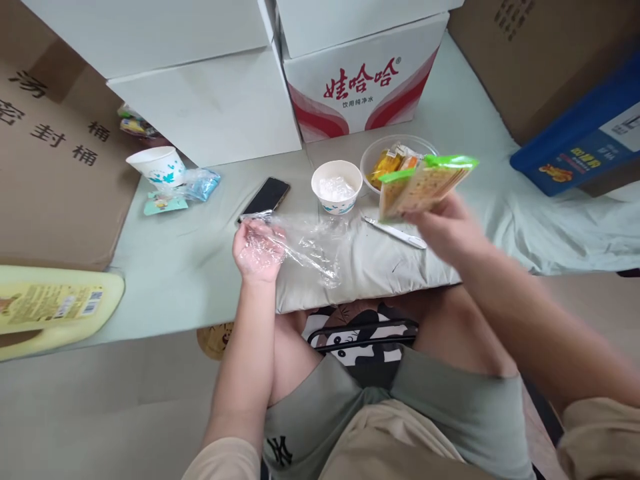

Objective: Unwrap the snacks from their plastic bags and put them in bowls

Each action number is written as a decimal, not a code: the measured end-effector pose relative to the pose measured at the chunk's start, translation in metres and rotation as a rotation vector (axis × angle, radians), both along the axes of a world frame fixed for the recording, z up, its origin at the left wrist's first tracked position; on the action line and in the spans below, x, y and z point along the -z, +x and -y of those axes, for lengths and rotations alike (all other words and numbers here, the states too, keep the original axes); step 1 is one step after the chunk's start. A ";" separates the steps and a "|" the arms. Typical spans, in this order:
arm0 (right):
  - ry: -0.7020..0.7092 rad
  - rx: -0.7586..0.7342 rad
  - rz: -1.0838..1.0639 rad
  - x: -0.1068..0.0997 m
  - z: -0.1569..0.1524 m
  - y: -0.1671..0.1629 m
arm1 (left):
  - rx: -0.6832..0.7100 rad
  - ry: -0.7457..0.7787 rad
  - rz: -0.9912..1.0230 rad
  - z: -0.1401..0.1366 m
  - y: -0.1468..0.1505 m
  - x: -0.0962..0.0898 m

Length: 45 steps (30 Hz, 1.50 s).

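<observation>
Clear plastic bag (317, 250) film spreads over the cloth and across the palm of my left hand (260, 252), whose fingers curl around its end. Over on the right, my right hand (453, 230) grips flat snack packets (427, 187) with green tops and what look like crackers inside; this hand is slightly blurred. Behind the packets, partly covered by them, is a round clear plastic bowl (369, 155) with yellow and orange wrapped snacks. A white-handled knife (397, 233) lies below the packets. Between my hands stands a paper bowl (340, 203) with crumpled clear plastic inside.
A phone (270, 195) lies behind my left hand. Farther left are a paper cup (156, 167) and a blue wrapper (204, 183). White cartons (370, 87) line the back. Cardboard boxes (55, 133) flank the surface, with a yellow bottle (60, 307) at left and a blue package (575, 127) at right.
</observation>
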State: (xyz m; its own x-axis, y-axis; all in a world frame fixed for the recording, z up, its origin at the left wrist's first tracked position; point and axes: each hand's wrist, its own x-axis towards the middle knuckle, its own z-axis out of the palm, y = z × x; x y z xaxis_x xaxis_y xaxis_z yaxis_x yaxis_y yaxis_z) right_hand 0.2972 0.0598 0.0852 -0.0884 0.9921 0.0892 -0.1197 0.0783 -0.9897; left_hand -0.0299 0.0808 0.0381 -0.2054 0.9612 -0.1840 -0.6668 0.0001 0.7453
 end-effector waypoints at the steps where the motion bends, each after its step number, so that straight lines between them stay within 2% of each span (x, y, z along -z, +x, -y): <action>1: 0.121 0.005 0.162 -0.014 -0.017 0.009 | -0.006 -0.016 0.019 0.000 0.003 -0.002; 4: 0.391 0.064 0.753 -0.045 -0.080 0.027 | -0.049 -0.078 0.072 0.000 0.010 -0.006; 5: 0.437 0.060 0.930 -0.049 -0.103 0.031 | -0.060 -0.100 0.076 0.000 0.010 -0.007; 7: 0.472 -0.023 1.106 -0.046 -0.146 0.035 | -0.055 -0.120 0.069 -0.001 0.010 -0.005; 11: 0.513 -0.169 1.069 -0.016 -0.213 0.032 | 0.019 -0.053 0.058 -0.002 0.004 0.004; 14: 0.437 -0.165 0.924 0.002 -0.235 0.027 | 0.040 -0.053 0.091 -0.001 0.002 0.004; 16: 0.375 -0.154 0.897 0.003 -0.235 0.023 | 0.030 -0.098 0.169 -0.001 0.003 -0.001; 17: 0.354 -0.165 0.959 0.001 -0.233 0.021 | 0.017 -0.123 0.216 -0.001 0.005 -0.005; 22: 0.329 -0.326 1.577 -0.020 -0.207 0.010 | -0.021 -0.198 0.357 0.001 0.015 -0.022; 25: 0.344 -0.388 1.729 -0.022 -0.198 0.007 | -0.028 -0.215 0.358 0.002 0.018 -0.026; 30: 0.407 -0.415 1.727 -0.017 -0.188 0.005 | -0.026 -0.215 0.346 0.003 0.020 -0.026; 33: 0.472 -0.360 1.664 -0.021 -0.179 0.006 | -0.029 -0.210 0.347 0.003 0.021 -0.026; 36: 0.578 -0.377 1.524 -0.026 -0.170 0.014 | -0.037 -0.205 0.344 0.003 0.020 -0.026; 40: 0.611 -0.371 1.481 -0.034 -0.153 0.028 | -0.039 -0.212 0.340 0.003 0.019 -0.027; 42: 0.560 -0.310 1.513 -0.044 -0.142 0.030 | -0.051 -0.216 0.344 0.003 0.019 -0.029; 45: 0.296 -0.104 1.508 -0.065 -0.125 0.024 | -0.066 -0.216 0.368 0.004 0.021 -0.032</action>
